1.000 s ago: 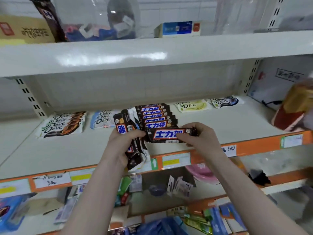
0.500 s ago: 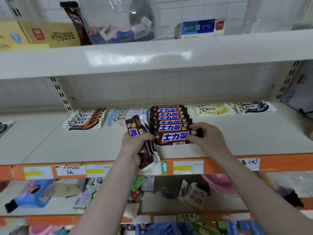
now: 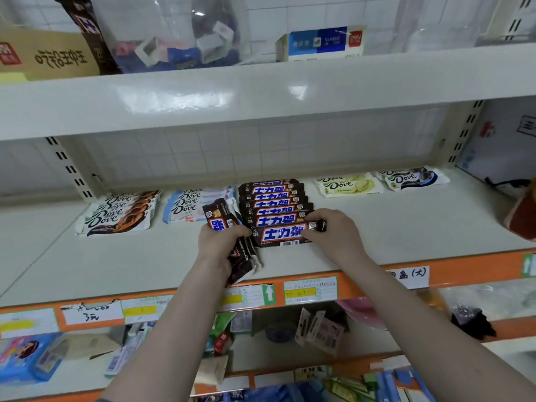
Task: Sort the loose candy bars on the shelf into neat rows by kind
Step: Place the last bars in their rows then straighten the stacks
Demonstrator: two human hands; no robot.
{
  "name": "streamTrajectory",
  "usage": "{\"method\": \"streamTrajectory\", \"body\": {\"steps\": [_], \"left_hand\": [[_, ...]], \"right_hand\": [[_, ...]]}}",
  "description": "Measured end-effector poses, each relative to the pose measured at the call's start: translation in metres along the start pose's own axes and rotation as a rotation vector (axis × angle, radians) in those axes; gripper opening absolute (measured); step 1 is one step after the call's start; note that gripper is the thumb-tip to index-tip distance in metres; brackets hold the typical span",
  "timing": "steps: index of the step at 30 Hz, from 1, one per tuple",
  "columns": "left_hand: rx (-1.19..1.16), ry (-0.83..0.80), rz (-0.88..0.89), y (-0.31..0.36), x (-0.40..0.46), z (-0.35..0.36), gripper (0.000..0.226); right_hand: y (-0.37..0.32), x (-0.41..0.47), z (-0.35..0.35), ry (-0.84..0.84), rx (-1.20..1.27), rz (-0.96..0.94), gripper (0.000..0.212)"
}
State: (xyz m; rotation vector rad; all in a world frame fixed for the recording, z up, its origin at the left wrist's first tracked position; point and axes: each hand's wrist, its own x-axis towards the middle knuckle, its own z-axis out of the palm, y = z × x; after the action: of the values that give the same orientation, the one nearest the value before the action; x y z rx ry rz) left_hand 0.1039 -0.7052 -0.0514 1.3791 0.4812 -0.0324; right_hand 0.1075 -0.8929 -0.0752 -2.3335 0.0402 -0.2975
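A row of several dark brown bars with blue-and-white lettering (image 3: 274, 200) lies overlapped on the white shelf (image 3: 121, 262), running from the back toward me. My right hand (image 3: 336, 235) grips the right end of the front brown bar (image 3: 280, 235), which lies flat at the near end of that row. My left hand (image 3: 222, 242) holds a bundle of the same brown bars (image 3: 224, 221) upright, just left of the row. Brown Dove bars (image 3: 121, 211) and blue Dove bars (image 3: 190, 204) sit in piles to the left. A yellow Dove bar (image 3: 346, 185) and a dark blue Dove bar (image 3: 412, 178) lie to the right.
The upper shelf (image 3: 261, 91) overhangs close above. An orange front rail with price labels (image 3: 310, 290) edges the shelf. A red-and-yellow bag (image 3: 522, 216) stands at the far right. Lower shelves hold mixed small goods.
The view has shifted and come closer. My right hand has set the front brown bar lower and flatter against the near end of the row. My left hand keeps its bundle.
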Motion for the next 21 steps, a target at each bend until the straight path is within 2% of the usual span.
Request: {"method": "streamTrajectory", "body": {"steps": [15, 21], "left_hand": [[-0.035, 0.021, -0.004, -0.0024, 0.0075, 0.0017, 0.046], [-0.061, 0.021, 0.023, -0.0028, 0.0031, 0.0002, 0.045]], "right_hand": [[-0.0011, 0.0092, 0.0072, -0.035, -0.072, -0.017, 0.032], [0.0034, 0.0083, 0.0014, -0.041, -0.084, -0.076, 0.04]]}}
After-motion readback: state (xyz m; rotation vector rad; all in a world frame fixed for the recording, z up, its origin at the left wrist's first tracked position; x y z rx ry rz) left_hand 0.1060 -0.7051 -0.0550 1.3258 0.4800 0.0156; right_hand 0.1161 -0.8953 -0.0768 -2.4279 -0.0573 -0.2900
